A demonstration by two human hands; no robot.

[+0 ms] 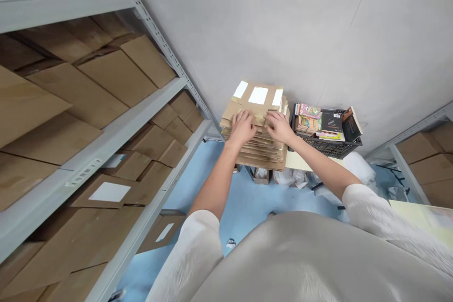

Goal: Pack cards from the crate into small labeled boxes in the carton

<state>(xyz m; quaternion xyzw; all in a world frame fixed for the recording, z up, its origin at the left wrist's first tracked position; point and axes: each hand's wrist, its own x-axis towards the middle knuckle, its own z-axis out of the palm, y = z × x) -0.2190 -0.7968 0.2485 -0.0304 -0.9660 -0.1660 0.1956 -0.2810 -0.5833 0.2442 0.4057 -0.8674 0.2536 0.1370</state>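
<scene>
A tall stack of flattened cardboard boxes (262,148) stands against the wall, its layers slightly uneven. The top flattened cardboard box (252,109) carries white paper labels, three of which show along its far part. My left hand (242,127) is at the near edge of this top piece, fingers bent over it and thumb toward the middle. To its right, my right hand (279,127) grips the same edge, its fingers curled on the upper face and its thumb lower, against the layers. The undersides of both hands are hidden.
Right of the stack, a black plastic crate (331,146) full of books sits on a pale yellow tabletop (311,164). Grey metal shelving (155,104) loaded with cardboard boxes rises on the left. Another loaded rack (406,170) stands at right. Below are wrapped items and a blue floor (244,203).
</scene>
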